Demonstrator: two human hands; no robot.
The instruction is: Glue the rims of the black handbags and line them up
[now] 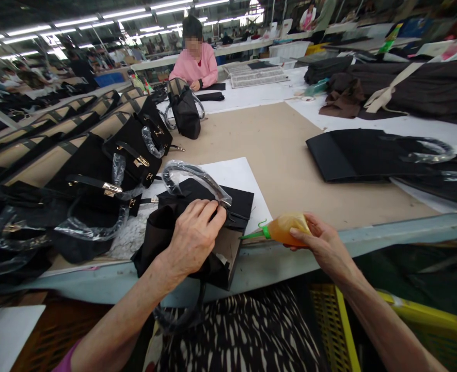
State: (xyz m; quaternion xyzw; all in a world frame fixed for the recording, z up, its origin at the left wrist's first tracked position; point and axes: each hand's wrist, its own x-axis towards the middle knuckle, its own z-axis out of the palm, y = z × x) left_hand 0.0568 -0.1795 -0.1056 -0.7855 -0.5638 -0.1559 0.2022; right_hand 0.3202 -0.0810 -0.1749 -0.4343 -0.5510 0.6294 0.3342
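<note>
A black handbag lies on its side at the table's near edge, its plastic-wrapped handle arching up behind. My left hand presses down on the bag's top edge with the fingers curled closed on the fabric. To its right, my right hand grips an orange glue bottle with a green nozzle. The nozzle tip points left at the bag's open side, close to a brown inner panel.
A row of finished black handbags with wrapped handles fills the table's left side. A white sheet lies under the bag. Black panels lie to the right. A person in pink sits across the table. A yellow crate stands below.
</note>
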